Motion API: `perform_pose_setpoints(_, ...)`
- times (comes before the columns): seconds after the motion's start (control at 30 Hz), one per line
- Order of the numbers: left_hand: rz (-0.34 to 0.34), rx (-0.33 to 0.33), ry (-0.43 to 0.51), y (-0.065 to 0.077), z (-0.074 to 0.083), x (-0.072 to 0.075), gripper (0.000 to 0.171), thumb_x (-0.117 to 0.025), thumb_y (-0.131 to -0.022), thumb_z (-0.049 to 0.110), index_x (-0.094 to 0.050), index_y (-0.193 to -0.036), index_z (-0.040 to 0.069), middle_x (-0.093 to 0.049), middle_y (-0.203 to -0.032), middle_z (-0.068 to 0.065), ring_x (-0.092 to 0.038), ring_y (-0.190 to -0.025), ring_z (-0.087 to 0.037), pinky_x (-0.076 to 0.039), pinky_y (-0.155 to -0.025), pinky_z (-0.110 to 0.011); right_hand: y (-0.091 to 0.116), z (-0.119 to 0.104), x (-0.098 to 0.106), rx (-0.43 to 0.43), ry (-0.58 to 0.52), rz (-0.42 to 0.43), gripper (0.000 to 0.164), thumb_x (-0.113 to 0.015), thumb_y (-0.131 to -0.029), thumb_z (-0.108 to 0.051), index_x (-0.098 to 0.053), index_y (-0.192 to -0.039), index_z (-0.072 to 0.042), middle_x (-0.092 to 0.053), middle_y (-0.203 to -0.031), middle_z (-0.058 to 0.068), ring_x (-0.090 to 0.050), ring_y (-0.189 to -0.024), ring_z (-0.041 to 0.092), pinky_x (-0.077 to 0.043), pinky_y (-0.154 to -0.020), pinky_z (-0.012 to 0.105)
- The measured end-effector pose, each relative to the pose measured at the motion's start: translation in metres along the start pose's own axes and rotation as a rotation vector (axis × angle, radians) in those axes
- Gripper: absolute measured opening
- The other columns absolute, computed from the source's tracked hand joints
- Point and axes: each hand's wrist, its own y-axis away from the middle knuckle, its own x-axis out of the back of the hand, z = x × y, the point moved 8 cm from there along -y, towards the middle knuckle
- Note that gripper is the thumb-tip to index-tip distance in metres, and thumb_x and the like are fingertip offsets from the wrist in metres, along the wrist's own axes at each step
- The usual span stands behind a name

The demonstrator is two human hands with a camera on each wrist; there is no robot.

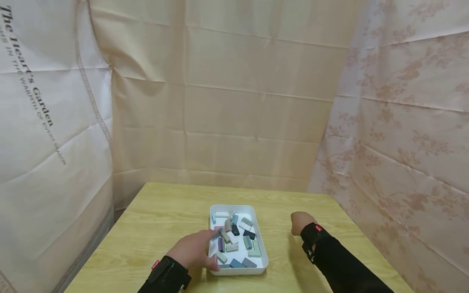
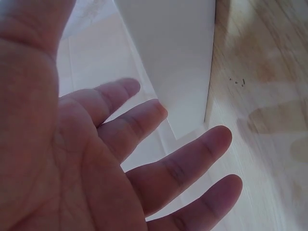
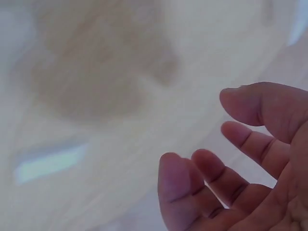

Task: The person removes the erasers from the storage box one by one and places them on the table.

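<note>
A white rectangular tray (image 1: 265, 262) holds many small oblong blocks in grey, blue, green, purple, black and white, lying at mixed angles. At its left side is my left hand (image 1: 194, 249), fingers extended and spread, with the thumb by the near left corner. In the left wrist view the fingers overlap the tray's white wall (image 2: 180, 62); whether they touch it I cannot tell. My right hand (image 1: 301, 223) hovers over the table right of the tray, fingers loosely bent and holding nothing. A blurred pale teal block (image 3: 50, 162) shows below it in the right wrist view.
The tray stands on a light wood-grain table (image 1: 165, 211). Beige cloth (image 1: 234, 101) hangs behind it, a white printed cloth (image 1: 47, 142) on the left and a floral one (image 1: 410, 122) on the right. The right hand's shadow falls on the tabletop.
</note>
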Motion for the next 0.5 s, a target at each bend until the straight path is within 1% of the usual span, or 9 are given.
perform_pose_setpoints(0.03, 0.000, 0.002, -0.003, 0.001, -0.001, 0.000, 0.108, -0.101, -0.063, 0.047, -0.054, -0.155, 0.017, -0.064, -0.149, -0.010, -0.063, -0.130, -0.034, -0.048, -0.109, -0.063, -0.006, -0.015, 0.004, 0.024, -0.027, 0.018, 0.014, -0.074, -0.071, 0.003, -0.063, -0.077, -0.004, -0.068, -0.075, 0.009, -0.062, -0.070, 0.026, -0.055, -0.069, 0.043)
perform_pose_setpoints(0.1, 0.005, 0.005, -0.012, 0.002, -0.004, 0.000, 0.106, -0.101, -0.063, 0.048, -0.056, -0.153, 0.016, -0.063, -0.150, -0.010, -0.063, -0.132, -0.035, -0.048, -0.108, -0.063, -0.017, -0.043, 0.009, 0.052, -0.082, 0.027, 0.016, -0.076, -0.071, 0.002, -0.065, -0.080, -0.004, -0.069, -0.078, 0.009, -0.062, -0.071, 0.025, -0.054, -0.071, 0.043)
perform_pose_setpoints(0.2, 0.011, 0.011, -0.018, 0.003, -0.006, 0.001, 0.103, -0.100, -0.064, 0.049, -0.058, -0.152, 0.017, -0.063, -0.150, -0.009, -0.062, -0.134, -0.035, -0.049, -0.109, -0.062, -0.035, -0.084, 0.009, 0.087, -0.140, 0.009, 0.021, -0.081, -0.073, -0.002, -0.071, -0.091, -0.004, -0.075, -0.089, 0.010, -0.065, -0.078, 0.025, -0.056, -0.078, 0.044)
perform_pose_setpoints(0.27, 0.011, 0.015, -0.017, 0.002, -0.007, 0.001, 0.101, -0.100, -0.064, 0.049, -0.059, -0.151, 0.018, -0.064, -0.150, -0.009, -0.062, -0.134, -0.035, -0.049, -0.109, -0.062, -0.046, -0.108, 0.006, 0.111, -0.170, -0.024, 0.023, -0.083, -0.075, -0.003, -0.074, -0.096, -0.003, -0.077, -0.093, 0.012, -0.066, -0.080, 0.026, -0.056, -0.081, 0.044)
perform_pose_setpoints(0.3, 0.011, 0.017, -0.017, 0.002, -0.007, 0.001, 0.100, -0.100, -0.065, 0.049, -0.059, -0.151, 0.019, -0.064, -0.149, -0.008, -0.062, -0.134, -0.035, -0.049, -0.109, -0.061, -0.051, -0.119, 0.004, 0.135, -0.171, -0.029, 0.023, -0.083, -0.076, -0.003, -0.074, -0.097, -0.004, -0.077, -0.093, 0.012, -0.066, -0.080, 0.026, -0.056, -0.080, 0.043)
perform_pose_setpoints(0.4, 0.003, 0.028, -0.012, 0.000, -0.007, -0.002, 0.097, -0.100, -0.066, 0.050, -0.060, -0.150, 0.021, -0.063, -0.151, -0.008, -0.062, -0.135, -0.034, -0.049, -0.109, -0.061, -0.063, -0.142, -0.007, 0.172, -0.178, -0.070, 0.021, -0.083, -0.078, -0.004, -0.075, -0.097, -0.004, -0.076, -0.093, 0.010, -0.061, -0.077, 0.024, -0.054, -0.077, 0.040)
perform_pose_setpoints(0.5, -0.012, 0.033, -0.005, -0.003, -0.007, -0.006, 0.095, -0.099, -0.067, 0.050, -0.060, -0.150, 0.024, -0.060, -0.155, -0.007, -0.061, -0.138, -0.034, -0.048, -0.110, -0.061, -0.071, -0.153, -0.017, 0.181, -0.160, -0.098, 0.018, -0.082, -0.078, -0.003, -0.076, -0.095, -0.004, -0.074, -0.087, 0.006, -0.056, -0.073, 0.021, -0.050, -0.070, 0.035)
